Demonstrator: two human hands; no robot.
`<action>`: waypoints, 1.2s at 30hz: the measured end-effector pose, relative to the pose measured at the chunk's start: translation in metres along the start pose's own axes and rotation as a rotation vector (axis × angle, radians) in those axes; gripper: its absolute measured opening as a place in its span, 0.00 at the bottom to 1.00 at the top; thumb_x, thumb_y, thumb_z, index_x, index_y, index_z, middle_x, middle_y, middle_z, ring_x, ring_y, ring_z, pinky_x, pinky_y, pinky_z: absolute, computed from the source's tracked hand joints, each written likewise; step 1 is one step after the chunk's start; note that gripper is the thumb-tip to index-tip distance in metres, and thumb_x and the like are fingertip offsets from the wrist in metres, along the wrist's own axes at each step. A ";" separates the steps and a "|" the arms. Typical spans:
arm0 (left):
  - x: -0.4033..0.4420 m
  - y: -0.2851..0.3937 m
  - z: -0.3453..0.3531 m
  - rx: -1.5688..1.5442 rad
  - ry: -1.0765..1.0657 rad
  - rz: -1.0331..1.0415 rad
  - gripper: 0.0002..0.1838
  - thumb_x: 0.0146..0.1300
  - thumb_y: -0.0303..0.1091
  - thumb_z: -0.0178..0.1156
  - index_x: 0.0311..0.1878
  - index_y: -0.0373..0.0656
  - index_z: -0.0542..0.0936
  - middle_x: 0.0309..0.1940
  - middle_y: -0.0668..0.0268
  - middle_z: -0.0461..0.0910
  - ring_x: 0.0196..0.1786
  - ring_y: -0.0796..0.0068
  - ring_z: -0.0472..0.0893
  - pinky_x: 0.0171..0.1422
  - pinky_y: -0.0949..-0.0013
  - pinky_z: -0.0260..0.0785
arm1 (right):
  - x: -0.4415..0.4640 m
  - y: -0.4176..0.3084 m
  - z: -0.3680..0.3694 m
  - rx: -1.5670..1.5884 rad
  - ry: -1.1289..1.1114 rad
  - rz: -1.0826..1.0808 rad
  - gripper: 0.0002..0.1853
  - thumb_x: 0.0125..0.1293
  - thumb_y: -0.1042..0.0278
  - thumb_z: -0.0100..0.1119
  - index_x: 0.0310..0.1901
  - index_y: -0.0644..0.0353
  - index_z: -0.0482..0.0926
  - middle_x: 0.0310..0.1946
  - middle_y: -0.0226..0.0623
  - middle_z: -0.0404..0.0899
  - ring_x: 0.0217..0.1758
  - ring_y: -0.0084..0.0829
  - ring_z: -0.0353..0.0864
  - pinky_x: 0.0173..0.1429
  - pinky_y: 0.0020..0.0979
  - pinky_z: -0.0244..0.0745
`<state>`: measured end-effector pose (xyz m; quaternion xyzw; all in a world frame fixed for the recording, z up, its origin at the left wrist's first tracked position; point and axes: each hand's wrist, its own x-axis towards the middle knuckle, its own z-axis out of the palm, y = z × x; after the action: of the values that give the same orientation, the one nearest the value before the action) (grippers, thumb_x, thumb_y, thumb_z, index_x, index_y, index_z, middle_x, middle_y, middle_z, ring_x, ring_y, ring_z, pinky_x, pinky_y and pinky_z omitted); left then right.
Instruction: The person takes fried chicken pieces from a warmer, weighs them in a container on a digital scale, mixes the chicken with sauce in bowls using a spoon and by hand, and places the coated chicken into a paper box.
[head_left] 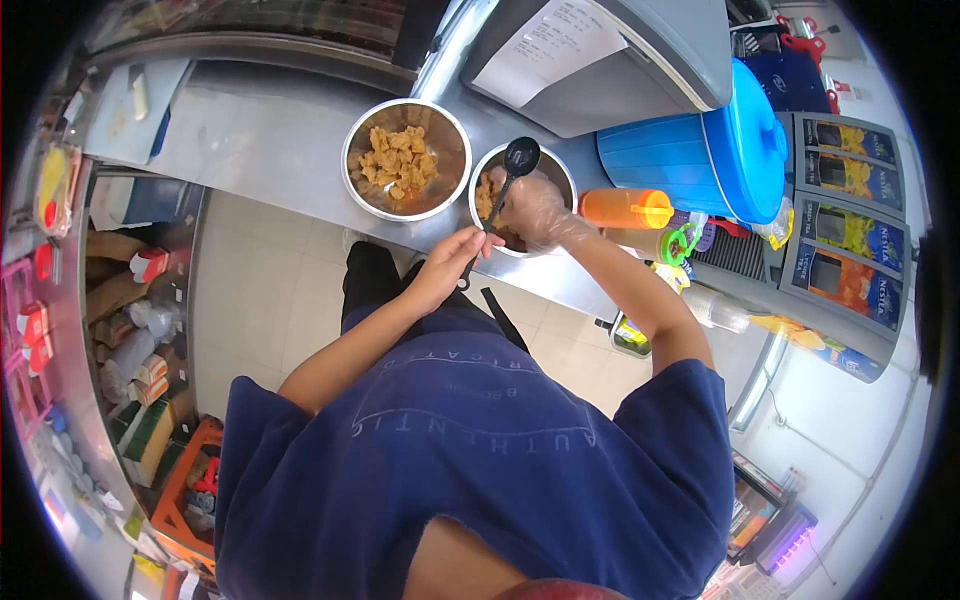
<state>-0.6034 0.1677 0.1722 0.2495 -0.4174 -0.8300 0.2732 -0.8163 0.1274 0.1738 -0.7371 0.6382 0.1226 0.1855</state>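
My left hand (452, 266) is closed around the handle of a black ladle (521, 157), whose round bowl is raised over a steel bowl (572, 182). In that bowl are brown breaded pieces (486, 196), partly covered by my right hand (536, 210), which wears a clear plastic glove. My right hand reaches into the bowl beside the ladle; its fingertips are hidden, so I cannot see whether it grips anything. A larger steel bowl (350, 165) on the left holds more brown breaded pieces (397, 163).
An orange-capped bottle (626, 208) stands right of the bowls on the steel counter (270, 120). Behind it are a blue lidded bucket (690, 150) and a grey machine (640, 50) with a paper sheet. A drink dispenser (845, 230) is at right, a stocked shelf (150, 330) at left.
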 end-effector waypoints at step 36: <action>-0.005 0.005 0.000 -0.076 -0.016 -0.057 0.19 0.75 0.47 0.40 0.32 0.46 0.69 0.48 0.62 0.76 0.45 0.82 0.69 0.47 0.76 0.61 | -0.044 -0.015 -0.072 0.029 -0.057 -0.097 0.30 0.48 0.65 0.66 0.56 0.58 0.69 0.49 0.55 0.74 0.53 0.48 0.76 0.55 0.41 0.72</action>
<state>-0.5990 0.1686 0.1770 0.2440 -0.3807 -0.8546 0.2555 -0.8120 0.1378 0.2586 -0.7604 0.5980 0.1251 0.2202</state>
